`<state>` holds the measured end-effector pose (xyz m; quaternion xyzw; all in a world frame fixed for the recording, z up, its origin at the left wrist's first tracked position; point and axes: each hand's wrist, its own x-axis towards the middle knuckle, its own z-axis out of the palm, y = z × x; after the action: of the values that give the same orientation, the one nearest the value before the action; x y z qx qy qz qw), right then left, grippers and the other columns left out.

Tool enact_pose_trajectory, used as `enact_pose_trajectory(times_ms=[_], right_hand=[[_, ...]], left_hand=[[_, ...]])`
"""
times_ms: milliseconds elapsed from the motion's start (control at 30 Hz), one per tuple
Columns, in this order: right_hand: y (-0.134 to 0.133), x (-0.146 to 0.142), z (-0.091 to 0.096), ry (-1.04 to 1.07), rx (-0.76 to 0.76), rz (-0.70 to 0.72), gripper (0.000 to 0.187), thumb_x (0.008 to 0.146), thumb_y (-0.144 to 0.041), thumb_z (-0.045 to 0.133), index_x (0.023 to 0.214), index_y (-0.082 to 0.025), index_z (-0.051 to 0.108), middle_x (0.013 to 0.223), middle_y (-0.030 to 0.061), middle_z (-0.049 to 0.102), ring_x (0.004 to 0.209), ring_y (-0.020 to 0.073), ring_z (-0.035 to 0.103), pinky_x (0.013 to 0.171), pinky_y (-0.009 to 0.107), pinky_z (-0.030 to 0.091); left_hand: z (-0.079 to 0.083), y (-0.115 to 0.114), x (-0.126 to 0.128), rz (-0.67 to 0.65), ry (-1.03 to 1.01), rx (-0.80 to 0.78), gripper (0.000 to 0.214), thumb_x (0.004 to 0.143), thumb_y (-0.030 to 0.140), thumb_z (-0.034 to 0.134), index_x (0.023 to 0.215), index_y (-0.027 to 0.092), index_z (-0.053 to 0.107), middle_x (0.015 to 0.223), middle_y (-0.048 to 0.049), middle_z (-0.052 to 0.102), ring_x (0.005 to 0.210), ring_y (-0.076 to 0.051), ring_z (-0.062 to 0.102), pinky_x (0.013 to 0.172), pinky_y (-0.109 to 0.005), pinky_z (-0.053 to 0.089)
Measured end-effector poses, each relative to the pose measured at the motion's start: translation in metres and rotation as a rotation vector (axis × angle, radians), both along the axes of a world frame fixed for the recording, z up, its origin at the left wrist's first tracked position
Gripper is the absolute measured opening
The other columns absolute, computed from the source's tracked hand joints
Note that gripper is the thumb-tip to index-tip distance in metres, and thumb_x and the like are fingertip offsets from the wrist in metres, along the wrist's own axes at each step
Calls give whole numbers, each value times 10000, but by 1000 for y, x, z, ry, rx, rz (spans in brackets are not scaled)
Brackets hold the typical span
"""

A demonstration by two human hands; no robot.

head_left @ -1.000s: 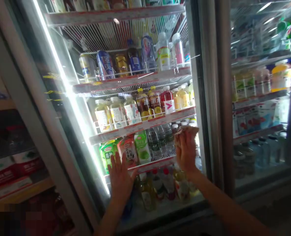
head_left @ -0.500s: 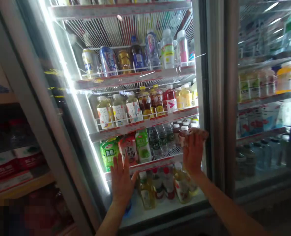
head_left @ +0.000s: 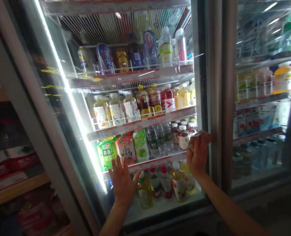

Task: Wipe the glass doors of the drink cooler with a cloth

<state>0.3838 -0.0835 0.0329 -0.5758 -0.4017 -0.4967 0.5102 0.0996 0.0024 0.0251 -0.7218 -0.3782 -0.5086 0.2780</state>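
My left hand is raised with its fingers spread, palm towards the glass door of a lit drinks fridge. Whether it touches the glass I cannot tell. Beyond its fingertips stand a green pack and a red pack. At the right side of the door, my right hand has a brownish crumpled cloth under its fingers, at the glass. Small brown bottles with white caps show just left of that hand. Below, a yellow-green bottle stands between my hands.
Bottles and cans fill several wire shelves behind the glass. A metal door frame divides this fridge from another one at the right. At the left are open shelves with red packs. A bright light strip runs down the left side.
My right hand has shifted slightly right and down with the cloth, uncovering more of the small brown bottles. My left hand stays spread in nearly the same place. The view has shifted a little.
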Motion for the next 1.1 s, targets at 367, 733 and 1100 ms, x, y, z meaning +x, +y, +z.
enact_pose_trajectory(times_ms=[367,733,1100], right_hand=[[5,-32,-23,-210,-183,135,624,863,-212,432,1462,-208,256,1490,109,341,1397,274,260,1099,539,291],[9,-60,-68,-419,-361,211,658,837,-129,430,1463,-234,259,1429,64,448,1389,232,288,1108,469,338],[18,11,47,14,144,32,620,891,-238,363,1483,-168,193,1521,151,244,1393,337,240,1069,609,294]], left_hand=[[-5,-2,-1,-9,19,-1,826,845,428,540,1481,182,73,1529,-196,187,1428,-331,86,1086,-592,244],[-28,-10,3,-73,85,19,763,840,289,558,1475,248,137,1548,-119,173,1430,-314,92,1108,-549,254],[54,-9,7,-126,-27,151,726,840,353,574,1457,229,212,1543,-123,195,1424,-283,167,1134,-491,221]])
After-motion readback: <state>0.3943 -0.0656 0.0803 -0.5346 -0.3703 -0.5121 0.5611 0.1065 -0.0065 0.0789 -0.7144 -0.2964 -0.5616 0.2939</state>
